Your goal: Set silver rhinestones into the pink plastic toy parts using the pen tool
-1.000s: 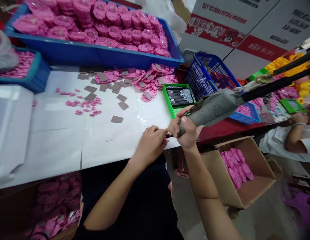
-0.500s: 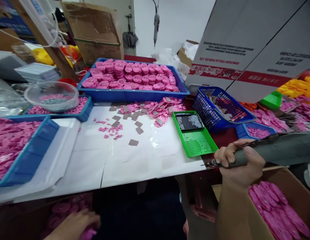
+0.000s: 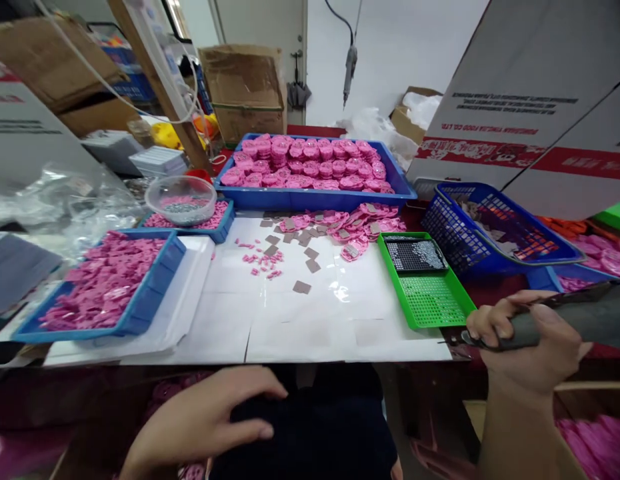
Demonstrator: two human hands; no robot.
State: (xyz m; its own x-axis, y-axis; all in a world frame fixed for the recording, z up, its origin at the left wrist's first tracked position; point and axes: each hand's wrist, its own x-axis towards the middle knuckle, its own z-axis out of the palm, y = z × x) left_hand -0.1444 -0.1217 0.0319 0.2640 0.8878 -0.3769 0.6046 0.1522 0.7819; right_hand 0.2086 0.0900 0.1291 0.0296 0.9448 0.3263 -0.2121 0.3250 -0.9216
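My right hand (image 3: 527, 343) is closed around the grey handle of a hanging electric screwdriver (image 3: 575, 320), its tip pointing left just past the table's front right corner. My left hand (image 3: 210, 417) lies below the table edge, fingers spread flat on dark cloth over my lap, holding nothing. The white table sheet (image 3: 310, 320) in front of me carries small pink pieces (image 3: 263, 261) and grey square pads (image 3: 302, 287). A green tray (image 3: 425, 303) with a black screw grid (image 3: 415, 255) sits left of my right hand.
A long blue tray (image 3: 310, 198) of stacked pink parts stands at the back, with loose pink parts (image 3: 340, 227) before it. A blue bin of pink pieces (image 3: 105, 287), a clear bowl (image 3: 180, 198) and a blue basket (image 3: 495, 233) flank the sheet. Cardboard boxes rise at right.
My hands parted from the table edge; the left dropped into my lap and the right drew the screwdriver rightward. The view lifted toward the back of the table.
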